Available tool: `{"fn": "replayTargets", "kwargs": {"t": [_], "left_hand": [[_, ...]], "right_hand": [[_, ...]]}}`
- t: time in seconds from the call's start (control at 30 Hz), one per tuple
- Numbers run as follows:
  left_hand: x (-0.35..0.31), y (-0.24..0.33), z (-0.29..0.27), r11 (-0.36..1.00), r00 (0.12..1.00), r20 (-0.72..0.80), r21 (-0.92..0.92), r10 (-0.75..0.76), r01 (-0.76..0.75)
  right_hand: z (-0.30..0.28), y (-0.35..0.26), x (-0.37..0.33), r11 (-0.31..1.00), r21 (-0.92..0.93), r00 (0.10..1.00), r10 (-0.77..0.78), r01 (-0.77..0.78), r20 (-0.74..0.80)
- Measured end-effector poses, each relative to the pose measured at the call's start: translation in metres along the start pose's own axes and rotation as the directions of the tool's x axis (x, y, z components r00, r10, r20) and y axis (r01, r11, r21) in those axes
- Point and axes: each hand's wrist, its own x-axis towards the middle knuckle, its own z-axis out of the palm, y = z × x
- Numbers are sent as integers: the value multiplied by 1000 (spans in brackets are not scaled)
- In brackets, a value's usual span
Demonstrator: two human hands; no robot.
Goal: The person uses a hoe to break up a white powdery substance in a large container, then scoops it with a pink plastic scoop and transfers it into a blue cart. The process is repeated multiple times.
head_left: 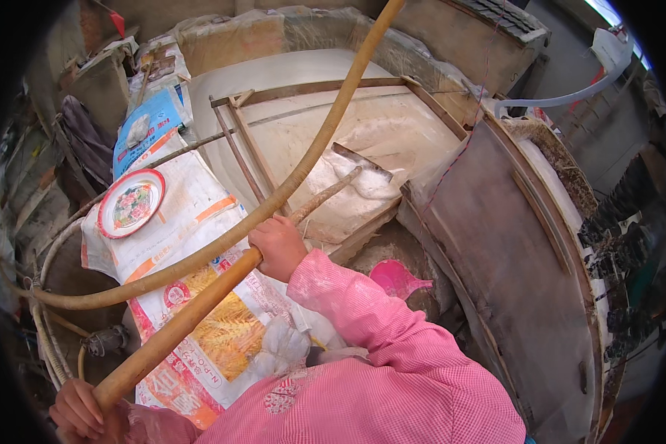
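Wooden long-handled shovel pole (192,311) runs between my fists: right hand (277,246) wrapped round its middle, left hand (78,409) clenched at the butt. Beyond my right hand, its blade (359,164) sits in white powder (348,194); I'd lever low and steady.

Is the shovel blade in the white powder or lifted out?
In. The shovel blade is sunk in the powder heap; only its upper edge shows.

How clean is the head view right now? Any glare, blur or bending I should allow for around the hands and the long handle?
Head view: soft, even daylight with no hard shadows; the white paste in the vat is bright but not blown out. Fisheye bends the hose and the vat edges toward the rim, with black corners. The right hand on the wooden handle is sharp; the left hand is slightly soft at the lower edge.
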Motion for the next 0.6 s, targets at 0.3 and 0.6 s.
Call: {"fn": "replayTargets", "kwargs": {"t": [0.3, 0.6], "left_hand": [[28, -235, 64, 952, 997, 23, 301, -68, 58], [53, -532, 116, 877, 863, 336, 428, -378, 218]], "right_hand": [[-95, 223, 10, 958, -246, 973, 95, -148, -212], [-111, 460, -50, 765, -149, 762, 560, -626, -325]]}}
